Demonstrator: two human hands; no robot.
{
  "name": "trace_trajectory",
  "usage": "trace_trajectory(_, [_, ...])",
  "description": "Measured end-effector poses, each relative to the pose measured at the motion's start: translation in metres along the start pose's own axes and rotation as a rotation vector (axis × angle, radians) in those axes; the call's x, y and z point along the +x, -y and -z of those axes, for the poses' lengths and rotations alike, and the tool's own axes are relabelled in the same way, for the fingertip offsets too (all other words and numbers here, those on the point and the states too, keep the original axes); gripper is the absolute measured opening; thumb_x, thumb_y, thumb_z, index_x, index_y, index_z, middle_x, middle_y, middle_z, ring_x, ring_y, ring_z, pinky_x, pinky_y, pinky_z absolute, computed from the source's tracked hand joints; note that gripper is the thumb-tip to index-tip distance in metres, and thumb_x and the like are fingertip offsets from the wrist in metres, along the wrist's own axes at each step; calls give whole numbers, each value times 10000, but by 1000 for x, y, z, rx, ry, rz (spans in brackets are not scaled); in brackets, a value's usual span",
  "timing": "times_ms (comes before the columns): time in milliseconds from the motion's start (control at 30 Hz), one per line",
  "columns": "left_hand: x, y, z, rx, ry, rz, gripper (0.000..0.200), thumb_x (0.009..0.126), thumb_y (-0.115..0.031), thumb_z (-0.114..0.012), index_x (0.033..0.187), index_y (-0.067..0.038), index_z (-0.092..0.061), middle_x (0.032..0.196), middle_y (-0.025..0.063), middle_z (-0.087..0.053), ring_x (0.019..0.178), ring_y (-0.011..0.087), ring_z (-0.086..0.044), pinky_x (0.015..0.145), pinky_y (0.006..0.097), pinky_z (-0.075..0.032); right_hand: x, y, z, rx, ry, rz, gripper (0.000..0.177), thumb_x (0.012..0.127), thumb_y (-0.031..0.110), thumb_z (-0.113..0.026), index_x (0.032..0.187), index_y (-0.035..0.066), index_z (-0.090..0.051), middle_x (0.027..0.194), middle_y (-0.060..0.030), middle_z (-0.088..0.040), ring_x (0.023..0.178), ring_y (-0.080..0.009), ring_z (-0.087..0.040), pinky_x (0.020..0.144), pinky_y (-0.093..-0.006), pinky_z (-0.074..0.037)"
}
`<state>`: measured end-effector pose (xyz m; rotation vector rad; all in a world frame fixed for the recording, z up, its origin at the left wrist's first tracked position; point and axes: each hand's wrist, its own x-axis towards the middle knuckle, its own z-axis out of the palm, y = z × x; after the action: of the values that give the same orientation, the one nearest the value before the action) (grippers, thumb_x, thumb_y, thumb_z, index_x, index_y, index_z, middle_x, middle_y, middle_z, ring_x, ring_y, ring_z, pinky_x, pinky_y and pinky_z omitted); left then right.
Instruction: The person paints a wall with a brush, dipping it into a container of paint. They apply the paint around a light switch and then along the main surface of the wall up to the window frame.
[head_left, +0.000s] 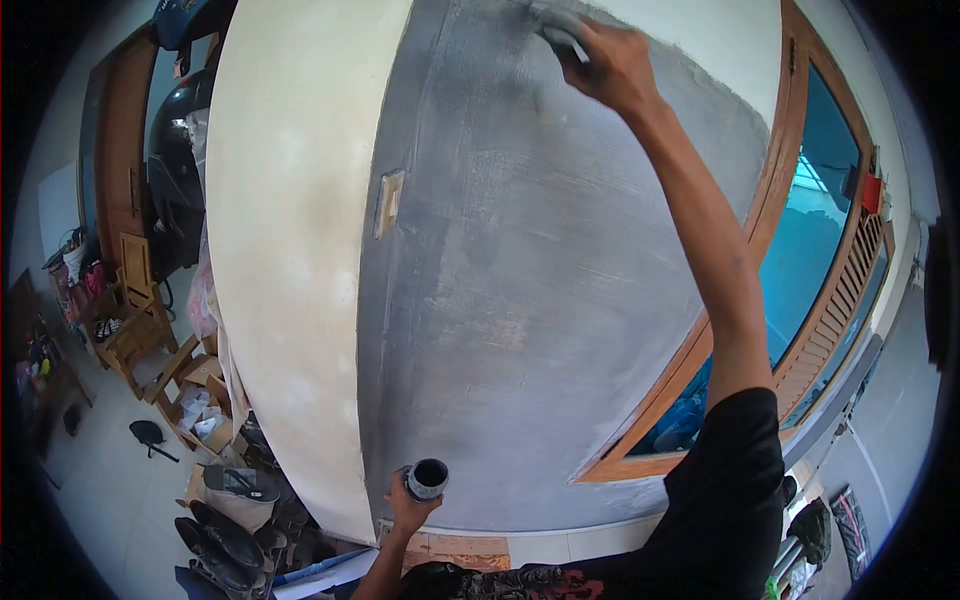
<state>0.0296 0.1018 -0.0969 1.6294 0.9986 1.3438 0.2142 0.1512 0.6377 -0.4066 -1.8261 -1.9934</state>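
My right hand is raised high and grips a paint brush whose bristles press against the grey wall near its top edge. Low down, my left hand holds a small dark round can with its open mouth facing up, close to the wall's base. Grey paint covers most of the wall face; a cream strip stays unpainted on the left, and cream shows above the brush.
A small switch plate sits on the wall at the paint edge. A wooden window frame with blue glass stands to the right. Shoes, wooden chairs and boxes lie on the floor at left.
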Motion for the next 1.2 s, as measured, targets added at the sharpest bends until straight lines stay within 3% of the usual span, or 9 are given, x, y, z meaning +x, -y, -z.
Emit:
trace_trajectory(133, [2, -7, -4, 89, 6, -3, 871, 530, -188, -920, 1259, -53, -463, 1170, 130, -565, 1105, 309, -576, 960, 475, -412, -50, 41, -24, 231, 342, 124, 417, 818, 163, -661, 1227, 195, -587, 964, -77, -698, 723, -250, -688, 535, -347, -539])
trace_trajectory(300, [-7, -11, -8, 26, 47, 3, 846, 540, -174, -913, 1249, -47, -469, 1166, 142, -566, 1106, 323, -568, 963, 481, -411, -146, 237, -3, 384, 267, 275, 254, 823, 177, -592, 1071, 202, -637, 1156, -147, -693, 948, -264, -717, 629, -342, -576])
trace_trajectory(467, [-20, -21, 0, -11, 145, -6, 828, 550, -151, -900, 1248, -33, -469, 1149, 150, -572, 1115, 332, -556, 974, 470, -397, -190, 358, 22, 654, 318, 126, 225, 771, 251, -648, 992, 215, -627, 1149, -116, -696, 806, -221, -715, 594, -337, -563])
trace_trajectory(600, [-24, -26, 16, -28, 159, -42, 832, 574, -126, -895, 1269, -20, -451, 1144, 155, -581, 1106, 313, -573, 967, 426, -424, -134, 275, 30, 559, 238, -36, 277, 699, 230, -761, 926, 193, -608, 1176, -113, -676, 725, -220, -684, 600, -359, -564])
trace_trajectory(667, [-27, -22, 21, 30, 151, -61, 840, 592, -102, -897, 1288, -17, -434, 1153, 160, -586, 1092, 298, -595, 955, 403, -464, -68, 217, 50, 102, 650, -167, 490, 696, 194, -798, 1160, 239, -645, 981, -23, -712, 647, -193, -653, 546, -331, -543])
trace_trajectory(733, [-27, -18, 27, -7, 153, -52, 823, 591, -88, -894, 1274, -24, -441, 1156, 158, -592, 1098, 297, -600, 959, 411, -463, -64, 164, 15, 148, 63, -112, 650, 678, 163, -787, 1287, 259, -582, 884, -4, -702, 622, -193, -646, 517, -318, -532])
trace_trajectory(800, [-29, -25, 36, 37, 151, -42, 827, 586, -103, -899, 1273, -33, -443, 1159, 153, -598, 1106, 300, -601, 956, 417, -464, -72, 165, 0, 240, 247, -97, 592, 739, 188, -730, 1301, 264, -561, 994, -60, -694, 676, -219, -667, 533, -334, -545])
trace_trajectory(967, [-34, -31, 54, 46, 170, 3, 835, 570, -140, -890, 1266, -20, -445, 1163, 169, -548, 1117, 332, -542, 986, 442, -387, -142, 305, 1, 402, 441, 186, 307, 841, 179, -609, 1148, 193, -624, 1105, -145, -710, 875, -253, -731, 617, -348, -608])
trace_trajectory(1200, [-37, -35, 78, 66, 193, 24, 815, 580, -153, -894, 1254, -28, -454, 1180, 178, -551, 1136, 348, -532, 985, 454, -392, -179, 419, 30, 758, 570, 52, 450, 732, 258, -710, 1169, 202, -617, 1128, -116, -685, 796, -220, -699, 594, -343, -554])
